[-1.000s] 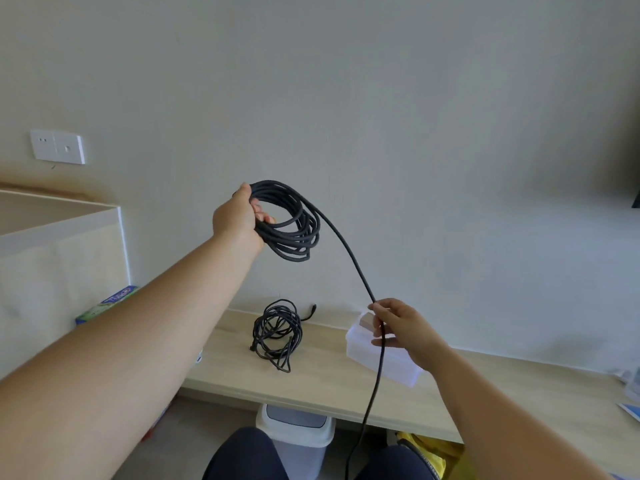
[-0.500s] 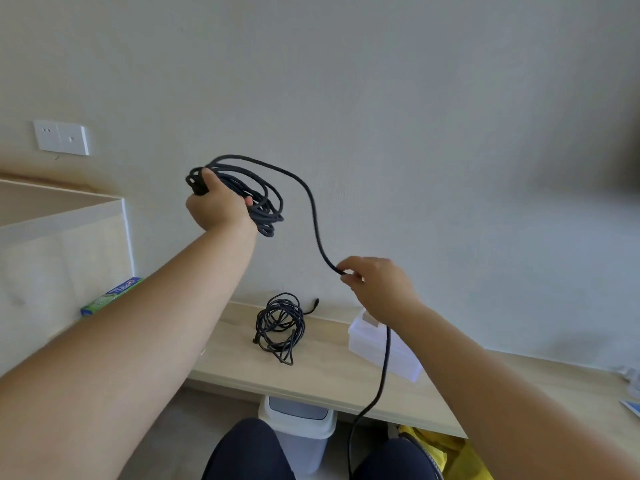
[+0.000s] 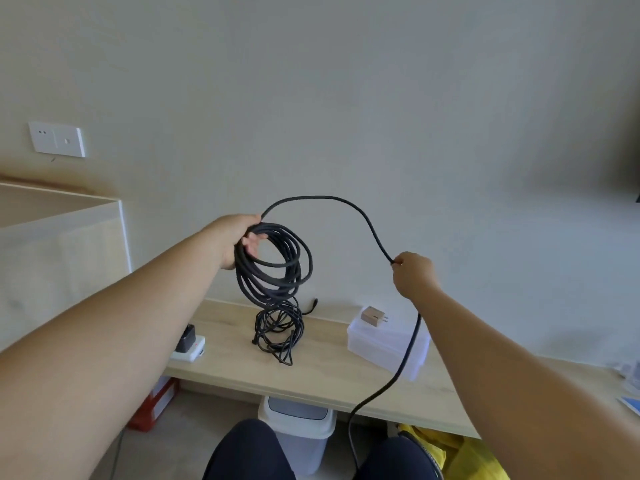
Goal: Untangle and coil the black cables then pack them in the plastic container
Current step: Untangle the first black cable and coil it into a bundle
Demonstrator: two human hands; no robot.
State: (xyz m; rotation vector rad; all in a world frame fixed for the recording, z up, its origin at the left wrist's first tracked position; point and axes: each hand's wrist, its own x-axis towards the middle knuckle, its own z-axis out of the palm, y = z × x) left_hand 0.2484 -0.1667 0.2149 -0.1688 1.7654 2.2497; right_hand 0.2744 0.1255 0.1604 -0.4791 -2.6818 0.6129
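My left hand (image 3: 242, 240) gripped the coiled black cable (image 3: 273, 268), fingers curled through its loops, held up in the air above the desk (image 3: 329, 375). From the coil the same cable arched over to my right hand (image 3: 414, 273), which pinched it between curled fingers. Below that hand it hung down across the front of the plastic container (image 3: 381, 344), which had a plug adapter (image 3: 372, 315) resting on its closed lid. The held coil overlapped the top of a second black cable (image 3: 277, 330) lying bundled on the desk. A power strip (image 3: 188, 351) lay near the desk's left end; a waste bin (image 3: 298, 431) and a yellow bag (image 3: 464, 452) sat underneath.
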